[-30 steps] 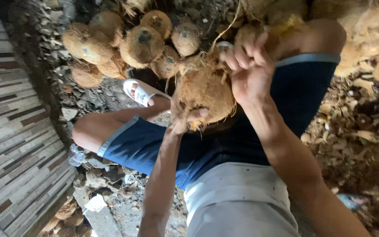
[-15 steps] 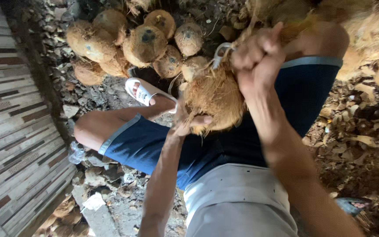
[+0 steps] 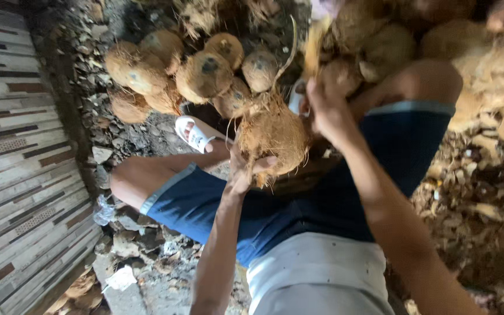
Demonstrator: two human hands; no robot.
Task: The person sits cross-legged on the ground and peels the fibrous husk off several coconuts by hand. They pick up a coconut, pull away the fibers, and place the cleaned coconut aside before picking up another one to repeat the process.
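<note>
Cradling the half-husked coconut from below in my left hand, fingers curled on its fibre over my lap to steady it, my right hand clamps a husk strip at its top, peeled coconuts piled beyond.

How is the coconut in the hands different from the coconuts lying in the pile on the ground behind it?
The held coconut is gripped from below by the left hand, with the right hand at its top; the pile coconuts rest untouched on the ground. The held coconut has loose, shaggy fibres hanging off it; the pile coconuts look rounder and neater, some showing a dark end spot. Both are brown and fibrous.
</note>
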